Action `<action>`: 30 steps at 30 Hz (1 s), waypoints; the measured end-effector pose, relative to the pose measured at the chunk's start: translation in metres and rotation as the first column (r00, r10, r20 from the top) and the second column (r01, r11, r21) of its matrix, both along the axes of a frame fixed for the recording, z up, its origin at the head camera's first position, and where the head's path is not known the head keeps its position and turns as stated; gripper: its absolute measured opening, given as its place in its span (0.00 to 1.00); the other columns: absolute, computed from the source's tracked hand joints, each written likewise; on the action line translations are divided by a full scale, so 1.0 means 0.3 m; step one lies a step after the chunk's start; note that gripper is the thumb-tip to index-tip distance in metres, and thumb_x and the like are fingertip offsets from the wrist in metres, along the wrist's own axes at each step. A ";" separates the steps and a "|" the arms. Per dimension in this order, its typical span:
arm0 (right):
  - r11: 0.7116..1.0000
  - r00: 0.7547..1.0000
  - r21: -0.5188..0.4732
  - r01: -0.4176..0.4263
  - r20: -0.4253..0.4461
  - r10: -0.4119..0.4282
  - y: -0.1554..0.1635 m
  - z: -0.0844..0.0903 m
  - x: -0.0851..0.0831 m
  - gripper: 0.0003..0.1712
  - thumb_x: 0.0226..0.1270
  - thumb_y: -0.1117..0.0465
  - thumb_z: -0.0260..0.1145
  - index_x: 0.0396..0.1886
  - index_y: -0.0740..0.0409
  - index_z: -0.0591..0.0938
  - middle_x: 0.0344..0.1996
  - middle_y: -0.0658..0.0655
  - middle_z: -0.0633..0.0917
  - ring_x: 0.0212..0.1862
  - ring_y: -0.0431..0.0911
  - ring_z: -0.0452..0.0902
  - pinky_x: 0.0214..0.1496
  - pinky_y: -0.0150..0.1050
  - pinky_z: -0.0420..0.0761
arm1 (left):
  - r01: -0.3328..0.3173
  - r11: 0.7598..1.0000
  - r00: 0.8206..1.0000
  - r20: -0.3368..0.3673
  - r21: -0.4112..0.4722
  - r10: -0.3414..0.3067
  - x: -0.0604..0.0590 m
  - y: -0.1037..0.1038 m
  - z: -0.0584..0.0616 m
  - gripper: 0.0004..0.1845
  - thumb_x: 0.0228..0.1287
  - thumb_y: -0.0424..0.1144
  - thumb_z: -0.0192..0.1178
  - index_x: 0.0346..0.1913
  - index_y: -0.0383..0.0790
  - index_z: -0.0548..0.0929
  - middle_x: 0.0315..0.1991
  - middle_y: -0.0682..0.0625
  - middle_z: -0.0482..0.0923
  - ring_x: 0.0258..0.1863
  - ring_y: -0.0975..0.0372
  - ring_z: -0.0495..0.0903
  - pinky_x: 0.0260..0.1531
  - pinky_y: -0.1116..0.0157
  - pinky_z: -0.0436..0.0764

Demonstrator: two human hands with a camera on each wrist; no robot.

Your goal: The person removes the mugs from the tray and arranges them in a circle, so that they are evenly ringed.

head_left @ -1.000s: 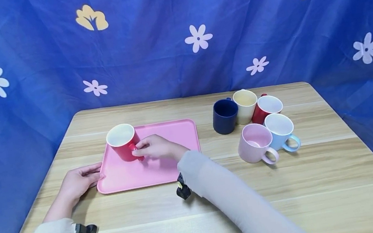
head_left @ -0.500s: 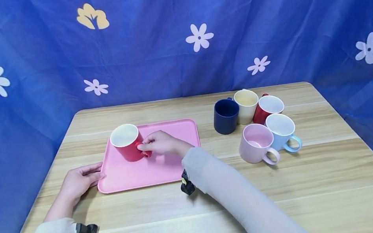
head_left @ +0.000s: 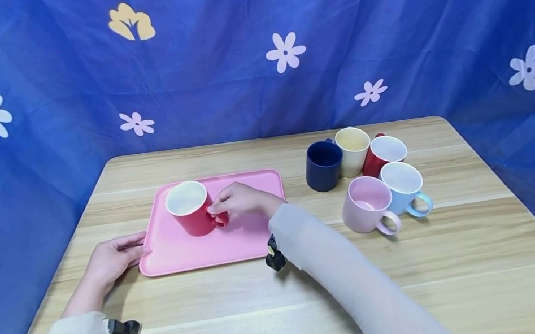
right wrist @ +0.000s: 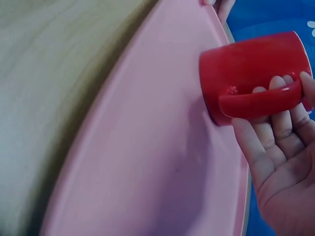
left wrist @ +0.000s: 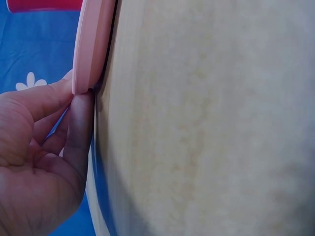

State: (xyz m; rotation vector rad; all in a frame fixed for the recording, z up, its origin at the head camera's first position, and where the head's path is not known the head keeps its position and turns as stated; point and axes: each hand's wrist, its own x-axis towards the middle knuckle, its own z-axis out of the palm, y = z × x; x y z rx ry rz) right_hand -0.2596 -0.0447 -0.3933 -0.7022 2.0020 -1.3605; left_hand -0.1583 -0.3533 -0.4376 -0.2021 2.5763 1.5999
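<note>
Plain red mug (head_left: 192, 216), pink tray (head_left: 185, 255); unlabelled

Red mug (head_left: 193, 215) with white inside stands upright on the pink tray (head_left: 182, 256)

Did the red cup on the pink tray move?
Yes. The red cup, held by the right hand, slid rightward along the pink tray, toward its middle.
</note>
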 end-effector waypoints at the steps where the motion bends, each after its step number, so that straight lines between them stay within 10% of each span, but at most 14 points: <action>1: 1.000 1.000 0.005 -0.012 0.005 0.012 0.008 0.004 0.000 0.14 0.67 0.59 0.64 0.26 0.64 0.84 0.23 0.57 0.83 0.32 0.43 0.78 0.40 0.33 0.80 | 0.001 1.000 1.000 -0.001 -0.001 -0.001 -0.001 0.000 0.000 0.30 0.62 0.35 0.65 0.62 0.21 0.69 0.41 0.62 0.81 0.36 0.76 0.79 0.37 0.73 0.82; 16: 0.983 0.983 -0.040 -0.182 0.035 0.183 0.113 0.025 -0.009 0.13 0.67 0.65 0.63 0.43 0.74 0.83 0.26 0.59 0.84 0.33 0.44 0.78 0.44 0.38 0.82 | 0.005 1.000 1.000 -0.002 -0.007 -0.005 -0.002 0.000 0.000 0.29 0.62 0.34 0.65 0.62 0.22 0.68 0.40 0.61 0.81 0.35 0.77 0.79 0.37 0.72 0.82; 30: 0.984 0.984 0.030 -0.175 -0.013 0.175 0.201 0.032 0.003 0.11 0.67 0.64 0.64 0.39 0.69 0.86 0.25 0.57 0.85 0.32 0.43 0.78 0.43 0.42 0.80 | 0.008 1.000 1.000 -0.013 -0.015 -0.008 -0.003 0.001 0.007 0.30 0.61 0.34 0.66 0.61 0.21 0.69 0.39 0.62 0.81 0.35 0.77 0.78 0.37 0.73 0.82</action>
